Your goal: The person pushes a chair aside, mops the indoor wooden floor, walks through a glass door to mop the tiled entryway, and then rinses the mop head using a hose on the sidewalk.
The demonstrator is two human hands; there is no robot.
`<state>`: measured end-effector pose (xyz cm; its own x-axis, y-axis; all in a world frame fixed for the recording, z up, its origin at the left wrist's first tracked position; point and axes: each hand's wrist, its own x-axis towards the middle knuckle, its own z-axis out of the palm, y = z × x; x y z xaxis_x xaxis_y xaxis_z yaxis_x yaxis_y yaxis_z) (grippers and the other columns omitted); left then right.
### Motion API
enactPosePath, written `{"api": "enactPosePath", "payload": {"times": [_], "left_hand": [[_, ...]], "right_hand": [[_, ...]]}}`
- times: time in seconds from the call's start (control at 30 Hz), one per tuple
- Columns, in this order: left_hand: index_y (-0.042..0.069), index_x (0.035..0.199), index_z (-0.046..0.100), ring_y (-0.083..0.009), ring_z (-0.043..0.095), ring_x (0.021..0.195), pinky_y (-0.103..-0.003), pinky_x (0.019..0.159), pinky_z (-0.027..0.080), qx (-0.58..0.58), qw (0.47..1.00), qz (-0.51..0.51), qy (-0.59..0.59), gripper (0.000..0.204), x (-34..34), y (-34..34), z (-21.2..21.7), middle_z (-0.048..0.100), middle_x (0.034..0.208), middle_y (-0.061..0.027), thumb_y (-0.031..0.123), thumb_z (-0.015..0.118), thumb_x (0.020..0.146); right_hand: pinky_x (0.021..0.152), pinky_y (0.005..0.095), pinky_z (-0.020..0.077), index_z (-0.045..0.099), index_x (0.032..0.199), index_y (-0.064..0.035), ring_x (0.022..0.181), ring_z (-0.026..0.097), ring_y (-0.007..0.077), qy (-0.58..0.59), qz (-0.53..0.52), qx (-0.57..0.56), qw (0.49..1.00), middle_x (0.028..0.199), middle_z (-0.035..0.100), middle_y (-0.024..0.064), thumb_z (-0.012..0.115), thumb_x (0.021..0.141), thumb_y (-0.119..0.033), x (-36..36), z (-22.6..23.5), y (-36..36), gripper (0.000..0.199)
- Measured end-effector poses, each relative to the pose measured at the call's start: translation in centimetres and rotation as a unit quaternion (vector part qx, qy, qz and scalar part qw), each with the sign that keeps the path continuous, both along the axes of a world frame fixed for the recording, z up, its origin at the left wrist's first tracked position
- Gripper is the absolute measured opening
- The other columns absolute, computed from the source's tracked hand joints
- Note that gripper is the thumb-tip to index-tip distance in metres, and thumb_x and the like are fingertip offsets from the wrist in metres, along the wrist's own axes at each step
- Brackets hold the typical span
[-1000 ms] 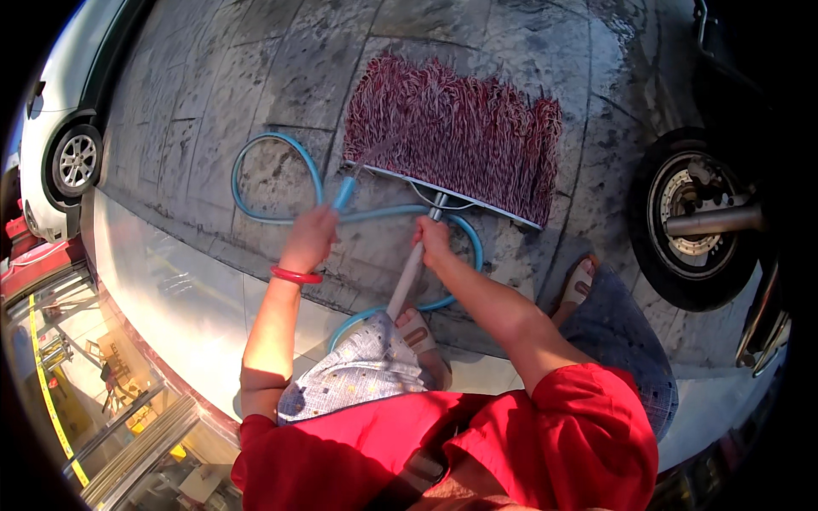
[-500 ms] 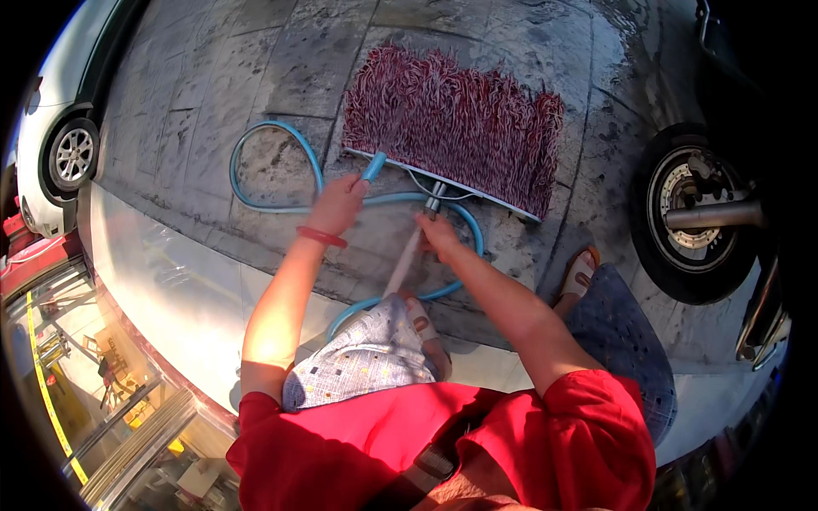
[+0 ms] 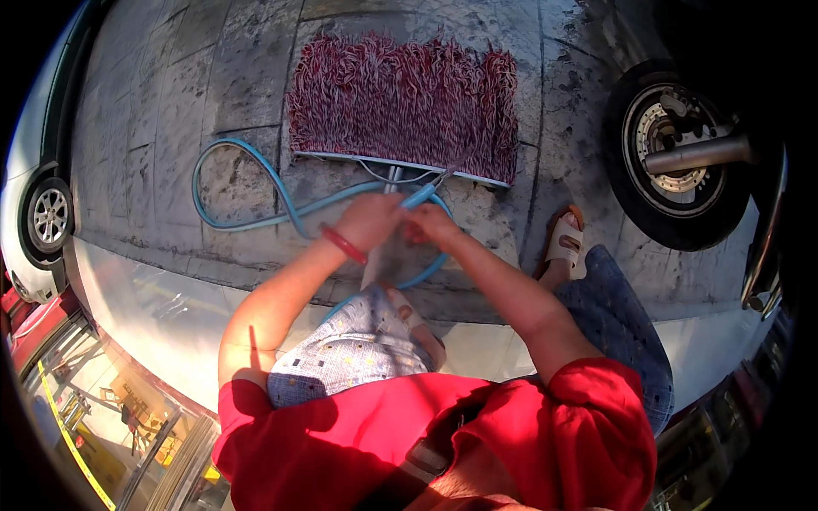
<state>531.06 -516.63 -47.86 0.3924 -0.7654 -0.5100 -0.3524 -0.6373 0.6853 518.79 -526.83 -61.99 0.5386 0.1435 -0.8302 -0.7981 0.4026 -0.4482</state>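
My left hand (image 3: 375, 220) is closed around the end piece of a light blue hose (image 3: 417, 197), which points up and right toward the mop. A little water seems to leave its tip. Right against it is my right hand (image 3: 433, 223), its fingers curled in; what they grip, if anything, is hidden. A wide mop (image 3: 402, 106) with red and white strands lies spread on the ground ahead. Its metal handle (image 3: 393, 174) passes behind my left hand and comes down between my legs, partly hidden by my hands and patterned trousers.
The hose loops over dark, wet-looking paving slabs (image 3: 247, 94) at left. A motorcycle wheel (image 3: 673, 157) stands close on the right, a white car (image 3: 38, 230) at far left. A pale step (image 3: 162, 298) runs behind my sandalled feet; tools and boxes lie at lower left.
My left hand has moved right with the hose end and now meets my right hand. My right hand no longer shows on the mop handle. The whole view has shifted.
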Motion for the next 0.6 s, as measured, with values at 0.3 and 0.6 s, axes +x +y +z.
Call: {"api": "enactPosePath", "payload": {"times": [0.3, 0.6], "left_hand": [[0.007, 0.098, 0.055, -0.0366, 0.054, 0.073, -0.040, 0.063, 0.042, 0.010, 1.000, -0.007, 0.005, 0.022, 0.6, -2.5, -0.2, 0.057, 0.075, -0.0182, 0.021, 0.046, 0.082], [0.005, 0.102, 0.053, -0.0358, 0.056, 0.075, -0.039, 0.065, 0.044, -0.018, 0.993, 0.106, 0.039, 0.027, 2.9, 0.0, 0.7, 0.057, 0.082, -0.0208, 0.021, 0.046, 0.082]], "right_hand": [[0.053, 0.0260, 0.0470, 0.055, 0.091, -0.0030, 0.066, 0.059, 0.0142, -0.072, 0.048, -0.021, 0.996, 0.078, 0.060, 0.0057, 0.051, 0.083, -0.022, 0.7, 1.9, -5.1, 0.021], [0.082, 0.0453, 0.0412, 0.044, 0.120, -0.0080, 0.105, 0.049, 0.0278, -0.105, 0.017, -0.615, 0.781, 0.115, 0.050, 0.0172, 0.056, 0.076, -0.037, 11.7, -2.1, -26.6, 0.054]]}}
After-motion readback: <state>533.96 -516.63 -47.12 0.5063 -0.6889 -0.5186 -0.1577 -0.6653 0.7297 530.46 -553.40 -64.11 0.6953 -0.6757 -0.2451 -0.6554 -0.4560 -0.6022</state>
